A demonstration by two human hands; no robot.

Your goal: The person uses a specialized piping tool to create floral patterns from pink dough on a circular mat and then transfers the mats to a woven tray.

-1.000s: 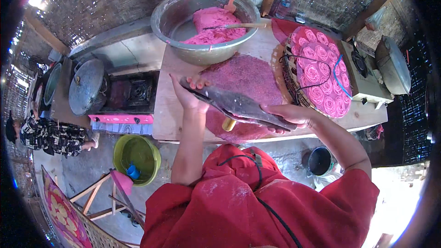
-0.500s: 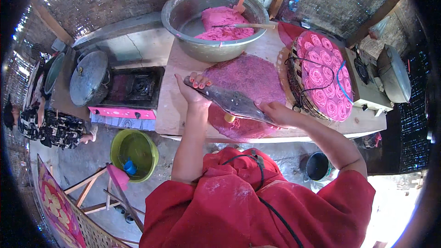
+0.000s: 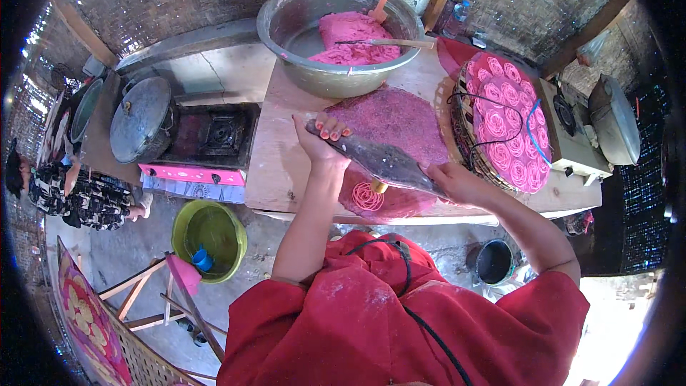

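My left hand (image 3: pixel 326 141) and right hand (image 3: pixel 450 184) are closed around opposite ends of a dark wooden hand press (image 3: pixel 382 160). It slants down from left to right above the table's front part. A short brass-coloured cylinder (image 3: pixel 379 186) sticks out of its underside. Beside the cylinder, a loose coil of thin pink dough strands (image 3: pixel 366 198) lies on a round pink mesh mat (image 3: pixel 389 111). Whether strands still join the cylinder is too small to tell. To the right, a round woven tray (image 3: pixel 464 144) carries several pink strand rosettes (image 3: pixel 495 125) on pink sheeting.
Behind the mat stands a large grey basin (image 3: pixel 336 84) with pink dough (image 3: pixel 350 28), an orange spatula (image 3: pixel 383 3) and a wooden-handled tool (image 3: pixel 404 43). Left are a stove (image 3: pixel 193 174) and lidded pot (image 3: pixel 138 118); below, a green tub (image 3: pixel 237 261). Another person (image 3: pixel 89 196) is far left.
Both hands and the press have shifted slightly right in the picture. A round coil of pink strands now shows left of the cylinder, where only a small bunch hung before.
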